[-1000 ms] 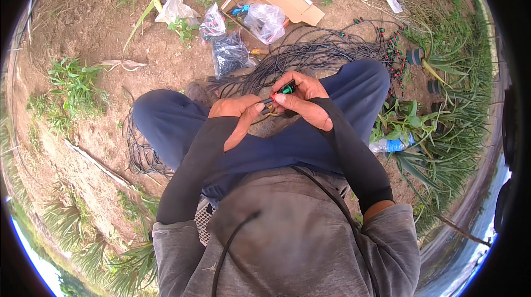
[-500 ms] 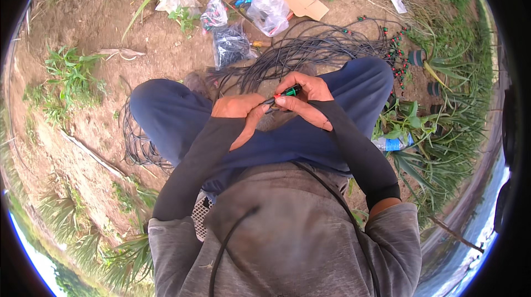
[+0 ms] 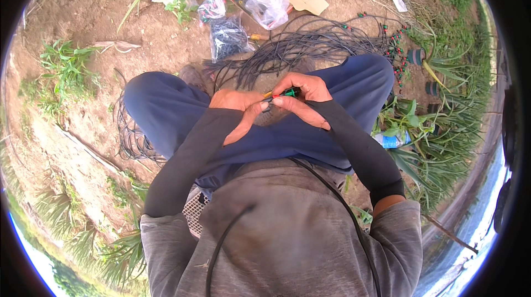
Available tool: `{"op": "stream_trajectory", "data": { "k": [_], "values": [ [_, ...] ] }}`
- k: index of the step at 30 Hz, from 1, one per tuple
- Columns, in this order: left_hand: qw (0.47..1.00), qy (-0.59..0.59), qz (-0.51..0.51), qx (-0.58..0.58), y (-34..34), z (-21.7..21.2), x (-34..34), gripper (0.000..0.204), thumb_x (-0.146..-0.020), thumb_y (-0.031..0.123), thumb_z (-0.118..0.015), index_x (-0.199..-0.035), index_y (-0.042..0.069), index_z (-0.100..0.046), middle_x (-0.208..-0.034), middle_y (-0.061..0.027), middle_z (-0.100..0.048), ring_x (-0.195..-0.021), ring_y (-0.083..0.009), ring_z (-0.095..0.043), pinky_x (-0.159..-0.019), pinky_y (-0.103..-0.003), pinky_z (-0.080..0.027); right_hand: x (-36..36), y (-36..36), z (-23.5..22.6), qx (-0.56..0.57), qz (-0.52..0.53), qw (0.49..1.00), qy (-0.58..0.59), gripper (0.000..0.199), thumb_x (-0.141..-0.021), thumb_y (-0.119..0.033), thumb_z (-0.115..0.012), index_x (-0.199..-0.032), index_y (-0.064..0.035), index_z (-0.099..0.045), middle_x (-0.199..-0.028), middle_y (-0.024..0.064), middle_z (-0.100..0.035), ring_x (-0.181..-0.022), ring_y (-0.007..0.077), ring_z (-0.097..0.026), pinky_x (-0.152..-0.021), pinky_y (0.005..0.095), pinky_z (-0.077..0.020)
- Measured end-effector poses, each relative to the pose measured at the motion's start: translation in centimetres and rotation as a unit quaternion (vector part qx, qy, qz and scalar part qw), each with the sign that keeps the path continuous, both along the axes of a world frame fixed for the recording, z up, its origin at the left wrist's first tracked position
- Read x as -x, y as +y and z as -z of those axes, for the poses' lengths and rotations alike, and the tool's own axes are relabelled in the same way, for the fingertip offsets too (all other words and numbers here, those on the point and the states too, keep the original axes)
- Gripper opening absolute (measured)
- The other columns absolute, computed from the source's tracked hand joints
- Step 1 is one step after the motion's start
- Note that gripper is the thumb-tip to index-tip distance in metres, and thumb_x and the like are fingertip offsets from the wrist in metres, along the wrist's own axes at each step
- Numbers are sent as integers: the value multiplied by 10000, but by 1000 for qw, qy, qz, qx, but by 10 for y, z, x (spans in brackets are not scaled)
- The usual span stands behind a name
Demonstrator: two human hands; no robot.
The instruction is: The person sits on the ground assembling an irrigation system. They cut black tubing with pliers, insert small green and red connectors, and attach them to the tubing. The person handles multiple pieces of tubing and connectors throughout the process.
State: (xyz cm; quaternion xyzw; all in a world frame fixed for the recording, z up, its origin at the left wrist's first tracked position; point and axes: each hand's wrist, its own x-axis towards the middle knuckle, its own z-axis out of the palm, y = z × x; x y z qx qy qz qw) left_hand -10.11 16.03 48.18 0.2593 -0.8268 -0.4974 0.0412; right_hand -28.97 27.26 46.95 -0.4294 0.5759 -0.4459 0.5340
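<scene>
Green fitting [image 3: 289,93] pinched at lap level in right hand [image 3: 303,97], fingers clenched round it; left hand [image 3: 239,110] gripping thin black tube [image 3: 267,98] just beside. Best pushed straight, ends aligned, both grips kept close to the joint. Spare tubing bundle [image 3: 310,48] lying on soil ahead.

I see flat, soft daylight, no hard shadows; dim shade only under the knees [image 3: 166,109]. Center around the hands [image 3: 276,103] is sharp. Away from them, heavy fisheye bend, grass [image 3: 453,131] smears toward the black rim. Blown-out white glare at lower corners.
</scene>
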Motion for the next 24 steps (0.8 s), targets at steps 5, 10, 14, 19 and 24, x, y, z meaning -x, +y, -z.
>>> {"op": "stream_trajectory", "data": {
  "k": [5,10,14,19,24],
  "values": [
    [999,15,1,40,2,7,0,105,-877,135,-640,-862,33,-658,-644,-171,-582,-599,-370,-576,-542,-430,-429,2,-4,3,33,-12,998,61,82,-863,-16,-698,-915,1,-636,-862,34,-616,-747,77,-586,-629,236,-478],
    [981,68,20,180,6,18,-3,47,-813,31,-676,-844,33,-642,-646,-154,-569,-595,-348,-589,-523,-401,-438,6,-11,1,9,-37,999,37,91,-864,-25,-701,-921,7,-638,-870,37,-625,-746,73,-593,-641,231,-489],
    [968,111,9,224,5,21,1,77,-795,27,-688,-820,28,-615,-652,-153,-567,-602,-342,-581,-526,-410,-435,9,-19,3,-1,-38,999,36,76,-868,-29,-698,-903,15,-647,-880,43,-641,-743,72,-604,-644,236,-501],
    [995,53,-86,7,-1,32,-1,133,-900,88,-624,-966,-19,-666,-686,-101,-602,-555,-163,-507,-554,-317,-420,18,-34,4,-33,-58,995,-71,433,-852,-44,-722,-1241,-31,-533,-1058,77,-624,-938,122,-611,-780,254,-516],
    [958,74,-171,-217,-8,29,1,232,-977,179,-566,-1036,-18,-674,-734,74,-522,-686,-17,-403,-592,-215,-341,26,-38,5,-37,-4,986,-164,566,-895,-106,-687,-1378,-13,-406,-1188,88,-587,-1123,157,-552,-942,295,-445]
  ]
}}
